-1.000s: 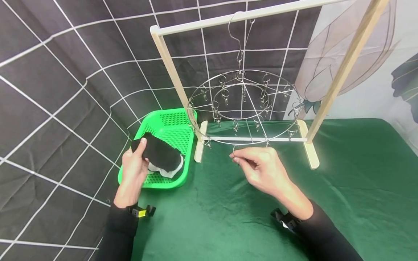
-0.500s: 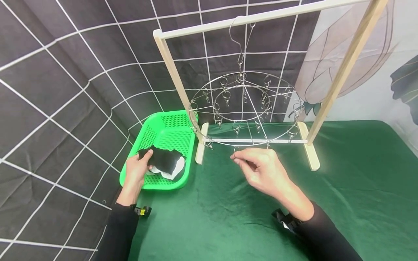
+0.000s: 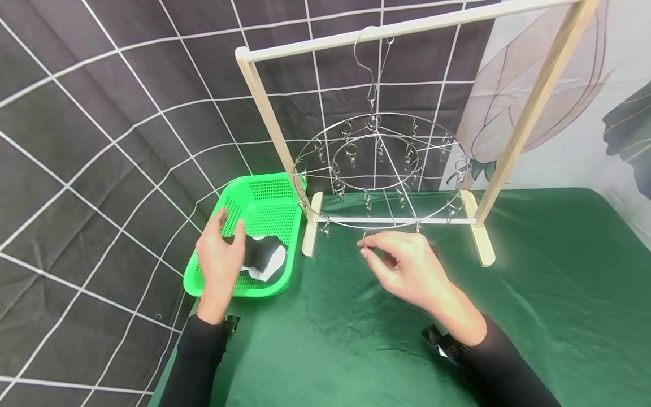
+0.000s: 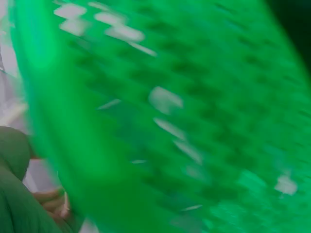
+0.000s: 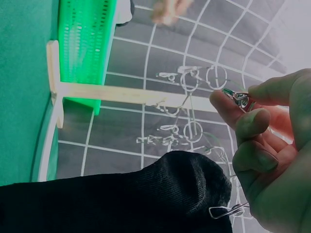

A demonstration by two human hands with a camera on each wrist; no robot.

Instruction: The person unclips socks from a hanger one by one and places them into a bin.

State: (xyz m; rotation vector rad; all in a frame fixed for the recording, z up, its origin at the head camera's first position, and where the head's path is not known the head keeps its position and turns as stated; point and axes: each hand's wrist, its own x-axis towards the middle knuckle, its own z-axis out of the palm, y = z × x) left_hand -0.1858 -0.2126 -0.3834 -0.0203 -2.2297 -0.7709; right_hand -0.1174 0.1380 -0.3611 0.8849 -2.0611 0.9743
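Note:
Over the near left part of the green basket [image 3: 293, 254], my left hand [image 3: 221, 257] has its thumb and fingers apart, with nothing between them. Black cloth [image 3: 261, 252] and white cloth [image 3: 274, 264], which look like socks, lie in the basket, partly behind that hand. My right hand [image 3: 412, 263] pinches a small metal clip [image 5: 239, 99] at the front of the round wire hanger [image 3: 351, 225]. Beside it in the right wrist view, a black sock [image 5: 160, 194] hangs near another clip [image 5: 228, 211]. The left wrist view is blurred and mostly basket.
The hanger hangs from a pale wooden rack [image 3: 407, 28], with several clips around its rings. The rack's left foot [image 3: 312, 232] stands close to the basket. A green cloth [image 3: 325, 339] covers the table, and a dark grid-patterned curtain [image 3: 102, 198] lines the left and back.
My left hand has lowered the black cloth into the basket and let go, its fingers now spread. My right hand has stayed at the clip.

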